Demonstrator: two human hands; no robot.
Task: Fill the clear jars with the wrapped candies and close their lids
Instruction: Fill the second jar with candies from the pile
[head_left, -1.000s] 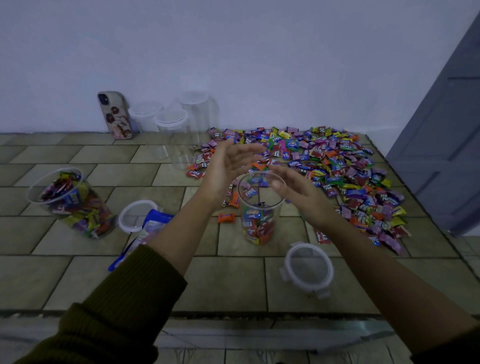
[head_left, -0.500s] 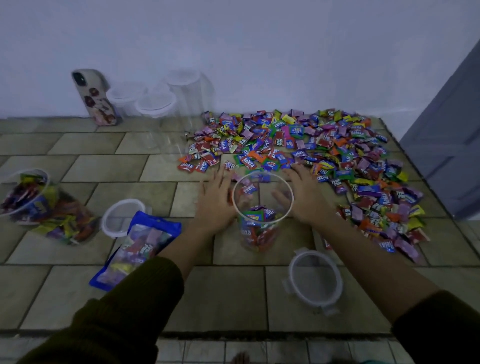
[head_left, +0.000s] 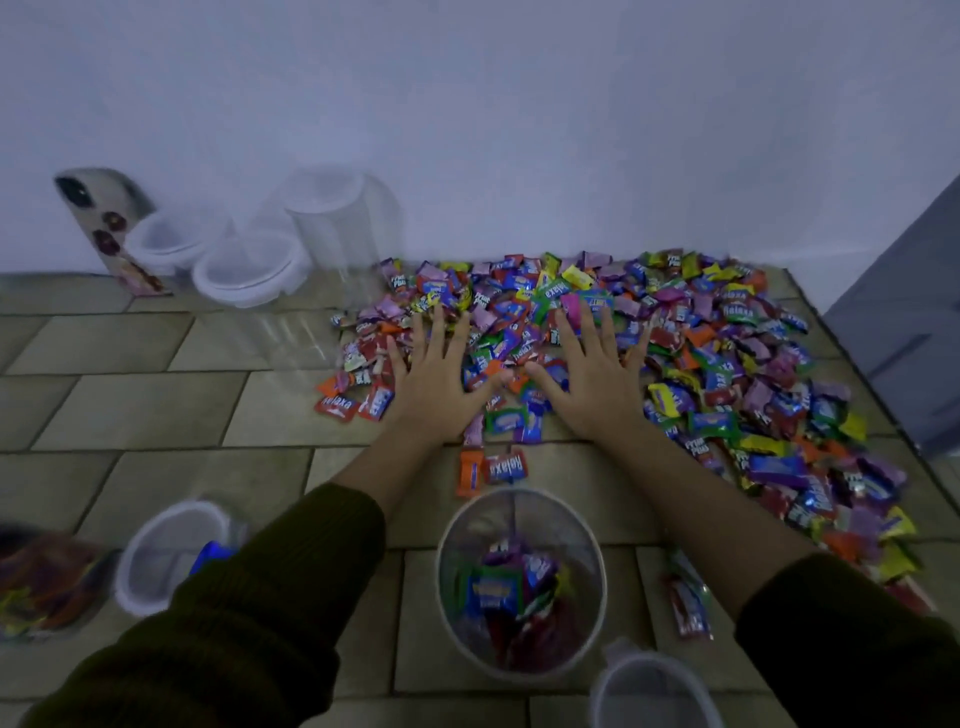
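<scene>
A tiled surface (head_left: 130, 405) runs back to a pale wall (head_left: 519, 104), and a grey door (head_left: 914, 338) closes off the side beyond the right grip. I see both grips flat on the near-left part of a heap of wrapped candies (head_left: 727, 364). The left grip (head_left: 436, 384) and the right grip (head_left: 592, 384) lie palm down, fingers straight and spread wide, holding nothing, thumbs nearly meeting. The heap spreads from under the grips back to the wall and far out past the right grip to the surface's right edge, too many pieces to count. Bare tile lies open left of the left grip.

Nearer to me than the grips, between the two forearms, one open jar (head_left: 522, 506) stands upright, partly filled with candies. Two loose pieces, an orange candy (head_left: 470, 470) and a red candy (head_left: 506, 465), lie between the grips and the jar's rim. A third stray candy (head_left: 688, 608) lies beside the right forearm.

There are two loose lids. The near lid (head_left: 654, 691) is cut off by the bottom edge, and the left lid (head_left: 171, 556) lies beside the left sleeve (head_left: 260, 623), which hides most of a blue bag (head_left: 210, 553). A blurred full jar (head_left: 47, 587) sits at the far left edge.

Beyond and left of the left grip, three empty jars stand by the wall: a tall jar (head_left: 337, 218), a middle jar (head_left: 249, 267) and a back jar (head_left: 176, 239). A phone (head_left: 104, 228) leans on the wall beside them.
</scene>
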